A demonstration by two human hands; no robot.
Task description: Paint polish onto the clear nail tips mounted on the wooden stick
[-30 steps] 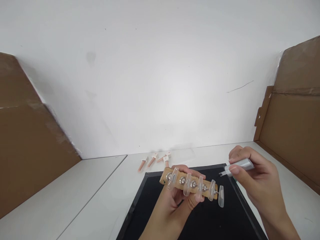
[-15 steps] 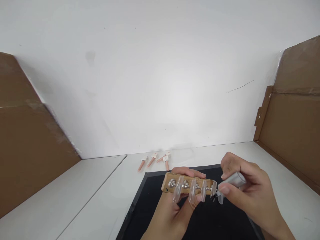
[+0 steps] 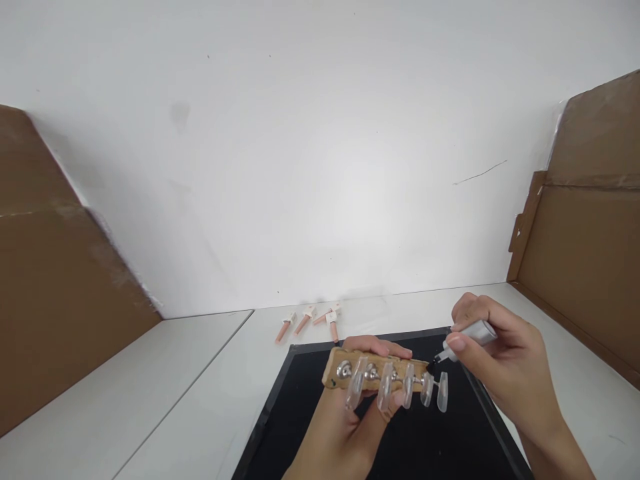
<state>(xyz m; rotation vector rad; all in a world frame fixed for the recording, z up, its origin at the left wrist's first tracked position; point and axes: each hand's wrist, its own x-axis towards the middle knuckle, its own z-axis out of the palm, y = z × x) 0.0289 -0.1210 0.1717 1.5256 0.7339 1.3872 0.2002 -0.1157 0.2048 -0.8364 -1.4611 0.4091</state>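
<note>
My left hand (image 3: 345, 420) is wrapped from below around a tan wooden-looking block (image 3: 333, 373), fingers behind it and thumb in front. Along its face, round metal mounts (image 3: 344, 369) carry several clear false nail tips (image 3: 355, 383), which stick out toward me. Between the thumb and fingers of my right hand (image 3: 510, 360) is a small brush (image 3: 477, 333) with a silver-grey handle. The dark bristles of the brush reach the block's right end, just above the last tips; whether they touch is too small to tell.
Under my hands lies a black mat (image 3: 415, 447) on the white table (image 3: 200, 380). Several small pink-and-white pieces (image 3: 304, 321) lie behind the mat. Brown cardboard panels stand on the left (image 3: 65, 267) and right (image 3: 585, 247), with a white wall (image 3: 320, 147) behind.
My right hand has drawn a little to the right and tilted the brush, its bristles shifting from in front of the nail tips up to the block's upper right corner. My left hand barely moved.
</note>
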